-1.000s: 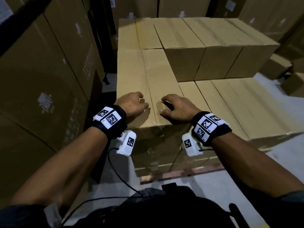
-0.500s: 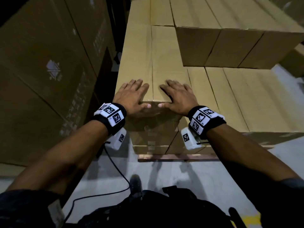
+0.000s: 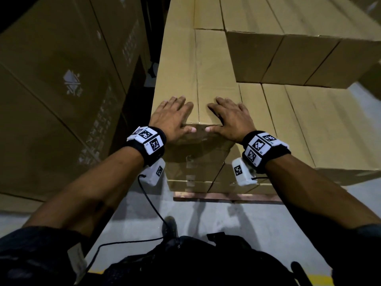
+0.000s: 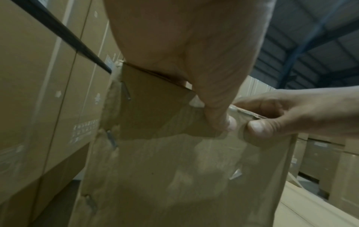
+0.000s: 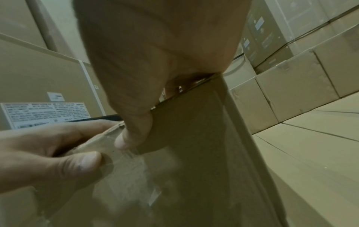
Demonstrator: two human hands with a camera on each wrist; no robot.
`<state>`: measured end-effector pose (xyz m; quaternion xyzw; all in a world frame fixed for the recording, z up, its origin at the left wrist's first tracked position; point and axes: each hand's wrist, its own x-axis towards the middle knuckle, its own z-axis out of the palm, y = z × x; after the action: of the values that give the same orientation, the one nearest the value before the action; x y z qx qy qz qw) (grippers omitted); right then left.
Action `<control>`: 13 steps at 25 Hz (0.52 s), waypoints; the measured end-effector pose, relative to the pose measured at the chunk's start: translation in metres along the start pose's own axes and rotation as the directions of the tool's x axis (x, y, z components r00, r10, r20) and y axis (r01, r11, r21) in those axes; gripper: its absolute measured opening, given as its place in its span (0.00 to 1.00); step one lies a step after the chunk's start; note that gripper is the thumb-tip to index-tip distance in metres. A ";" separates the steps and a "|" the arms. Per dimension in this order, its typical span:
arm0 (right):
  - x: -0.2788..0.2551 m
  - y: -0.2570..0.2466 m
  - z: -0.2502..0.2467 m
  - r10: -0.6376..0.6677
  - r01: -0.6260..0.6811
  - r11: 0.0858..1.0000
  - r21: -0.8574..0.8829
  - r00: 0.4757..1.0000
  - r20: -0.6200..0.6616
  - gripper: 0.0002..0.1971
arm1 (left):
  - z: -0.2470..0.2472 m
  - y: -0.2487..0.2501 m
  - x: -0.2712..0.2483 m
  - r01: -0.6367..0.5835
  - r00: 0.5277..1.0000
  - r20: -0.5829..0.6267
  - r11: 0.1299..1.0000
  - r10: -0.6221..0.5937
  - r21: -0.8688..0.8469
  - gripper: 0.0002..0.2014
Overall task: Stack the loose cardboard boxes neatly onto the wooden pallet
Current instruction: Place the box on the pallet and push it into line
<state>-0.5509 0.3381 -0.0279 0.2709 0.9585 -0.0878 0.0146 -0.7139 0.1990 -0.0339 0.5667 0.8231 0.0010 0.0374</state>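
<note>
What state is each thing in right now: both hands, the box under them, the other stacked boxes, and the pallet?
Left hand: flat on the box top, fingers straight, thumb over the near edge.
Right hand: flat on the same box top, thumb over the near edge.
Near box: lying on the stack, taped near end facing the person.
Upper boxes: stacked one layer higher, behind and right.
Wooden pallet: loaded, only its near edge showing.

long plain cardboard box (image 3: 198, 79): tan all over, clear glossy tape on its near end
wooden pallet edge (image 3: 226, 197): reddish-brown
tall stacked cartons on the left (image 3: 61, 79): darker brown, with white printed marks and text
black fabric wristbands (image 3: 153, 148): carrying white squares with black-and-white pixel codes
warehouse concrete floor (image 3: 206, 219): pale grey, a yellow stripe at the bottom edge
white paper label (image 5: 44, 113): rows of dark small print
</note>
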 end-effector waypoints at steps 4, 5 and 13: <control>0.002 -0.003 -0.006 0.007 -0.008 1.000 0.016 0.998 0.069 0.43 | -0.009 -0.003 0.002 0.031 0.998 0.061 0.989 -0.023 -0.143 0.43; 0.004 -0.003 -0.009 0.013 -0.019 0.998 0.057 0.995 0.102 0.44 | -0.013 -0.003 0.005 0.068 0.996 0.067 0.968 -0.053 -0.242 0.42; 0.052 0.007 -0.041 0.461 -0.293 0.050 0.955 0.855 0.238 0.32 | -0.042 -0.041 0.082 0.417 0.834 0.135 0.450 -0.535 -0.790 0.35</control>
<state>-0.5906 0.3785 0.0075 0.4612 0.5659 -0.6527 -0.2025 -0.7838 0.2629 0.0007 0.2336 0.8596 0.3928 0.2283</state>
